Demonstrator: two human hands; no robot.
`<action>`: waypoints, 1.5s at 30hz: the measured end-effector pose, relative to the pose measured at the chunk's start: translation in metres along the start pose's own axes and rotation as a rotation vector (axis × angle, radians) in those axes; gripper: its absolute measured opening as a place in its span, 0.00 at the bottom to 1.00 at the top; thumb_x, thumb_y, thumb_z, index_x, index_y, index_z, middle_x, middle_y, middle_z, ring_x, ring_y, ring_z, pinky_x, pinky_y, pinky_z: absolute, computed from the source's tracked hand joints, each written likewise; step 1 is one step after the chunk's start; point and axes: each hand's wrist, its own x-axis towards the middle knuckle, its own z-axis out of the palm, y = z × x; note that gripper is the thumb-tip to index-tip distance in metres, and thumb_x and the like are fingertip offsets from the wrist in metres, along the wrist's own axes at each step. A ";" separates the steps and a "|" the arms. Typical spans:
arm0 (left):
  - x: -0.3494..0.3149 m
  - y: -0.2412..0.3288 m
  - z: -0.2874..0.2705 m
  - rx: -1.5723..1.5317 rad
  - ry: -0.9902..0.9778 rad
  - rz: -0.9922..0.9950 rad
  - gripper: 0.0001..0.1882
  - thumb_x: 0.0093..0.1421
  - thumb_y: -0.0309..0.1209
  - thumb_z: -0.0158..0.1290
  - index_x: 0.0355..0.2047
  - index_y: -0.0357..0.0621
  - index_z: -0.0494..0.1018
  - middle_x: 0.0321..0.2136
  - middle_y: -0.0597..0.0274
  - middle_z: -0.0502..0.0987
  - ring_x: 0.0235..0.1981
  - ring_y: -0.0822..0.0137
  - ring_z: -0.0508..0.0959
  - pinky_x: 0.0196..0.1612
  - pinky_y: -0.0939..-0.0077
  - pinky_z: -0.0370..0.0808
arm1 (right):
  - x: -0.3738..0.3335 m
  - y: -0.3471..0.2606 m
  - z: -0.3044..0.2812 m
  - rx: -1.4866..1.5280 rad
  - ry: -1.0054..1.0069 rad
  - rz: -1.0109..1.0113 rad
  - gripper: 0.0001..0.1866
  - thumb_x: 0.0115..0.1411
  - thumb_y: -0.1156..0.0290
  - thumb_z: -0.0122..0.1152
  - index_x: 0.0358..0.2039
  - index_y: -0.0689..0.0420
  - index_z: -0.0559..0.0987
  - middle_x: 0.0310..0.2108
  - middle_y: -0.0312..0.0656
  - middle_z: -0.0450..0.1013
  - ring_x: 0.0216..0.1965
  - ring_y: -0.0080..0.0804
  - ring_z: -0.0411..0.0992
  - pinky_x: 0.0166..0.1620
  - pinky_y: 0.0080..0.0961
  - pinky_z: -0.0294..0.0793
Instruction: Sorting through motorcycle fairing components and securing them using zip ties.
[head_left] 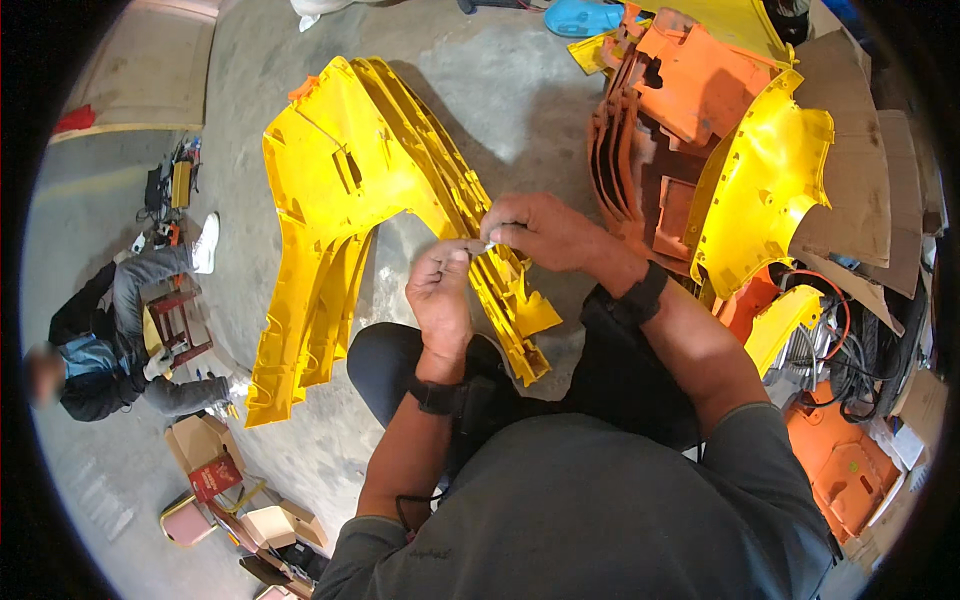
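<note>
My left hand (441, 292) and my right hand (541, 232) meet in front of my knees, fingertips pinched close together. Between them is a tiny pale piece (489, 246), too small to name; both hands seem to grip it. Just beyond and below them lies a stack of nested yellow plastic panels (345, 185), arched in shape, resting on the concrete floor. Its right leg runs beneath my fingers. A small orange bit (303, 89) shows at the stack's upper left corner.
Orange panels (700, 80) and another yellow panel (765, 190) are piled at right against cardboard (845, 140). Cables (865, 365) and an orange shell (840, 465) lie nearer. At left a person (100, 340) sits on a low stool; open cardboard boxes (205, 445) stand nearby.
</note>
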 end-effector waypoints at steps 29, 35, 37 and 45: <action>-0.011 -0.029 -0.020 -0.729 0.102 -0.261 0.05 0.62 0.22 0.49 0.37 0.35 0.73 0.31 0.56 0.76 0.35 0.64 0.75 0.46 0.70 0.71 | -0.005 0.000 0.031 0.678 0.065 0.413 0.05 0.64 0.70 0.50 0.36 0.55 0.75 0.28 0.28 0.69 0.24 0.11 0.60 0.26 0.10 0.58; -0.015 -0.022 -0.018 -0.753 0.098 -0.216 0.06 0.62 0.22 0.49 0.37 0.34 0.74 0.31 0.56 0.76 0.35 0.64 0.75 0.47 0.69 0.70 | -0.008 0.015 0.039 0.880 0.123 0.456 0.05 0.64 0.69 0.53 0.37 0.56 0.73 0.29 0.31 0.72 0.19 0.12 0.58 0.22 0.11 0.55; -0.015 -0.020 -0.018 -0.699 0.133 -0.216 0.06 0.62 0.22 0.48 0.36 0.33 0.73 0.30 0.57 0.75 0.35 0.65 0.74 0.47 0.70 0.70 | -0.008 0.015 0.037 0.964 0.119 0.432 0.06 0.64 0.68 0.54 0.38 0.56 0.73 0.30 0.31 0.73 0.19 0.11 0.58 0.21 0.10 0.55; -0.017 -0.018 -0.018 -0.707 0.186 -0.227 0.06 0.62 0.22 0.48 0.35 0.33 0.74 0.29 0.58 0.74 0.33 0.67 0.73 0.44 0.72 0.70 | -0.011 0.017 0.047 0.981 0.157 0.431 0.06 0.64 0.69 0.53 0.38 0.57 0.74 0.30 0.33 0.74 0.17 0.11 0.57 0.20 0.10 0.54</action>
